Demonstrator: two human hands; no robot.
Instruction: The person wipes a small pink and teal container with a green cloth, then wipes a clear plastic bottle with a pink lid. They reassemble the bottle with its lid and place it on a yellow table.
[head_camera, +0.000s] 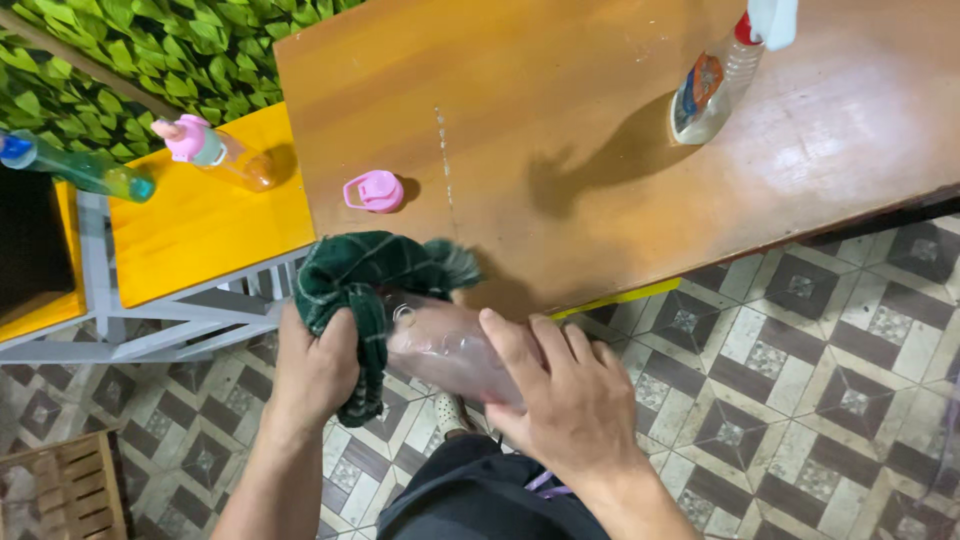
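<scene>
Dark green checked cloth (365, 290) is bunched in the left hand (318, 365), whose fingers are pressed together around it, and pushed against the open end of a clear plastic bottle (445, 350). The right hand (570, 400) wraps the bottle's body from above, fingers curled over it, holding it on its side over the patterned tile floor (800, 370), just off the near edge of the brown wooden table (560, 120).

A pink plastic cap (374, 191) lies on that table, well apart from the bottle. A clear spray bottle with a white trigger head (722, 75) stands toward the far right. On the yellow side table (200, 225) lie a small pink-topped bottle (215, 150) and a green bottle with a blue end (75, 168).

Wiping here looks best done with the right hand gripping firmly so the slick plastic cannot spin, while the cloth hand twists around the neck rather than only dabbing.
</scene>
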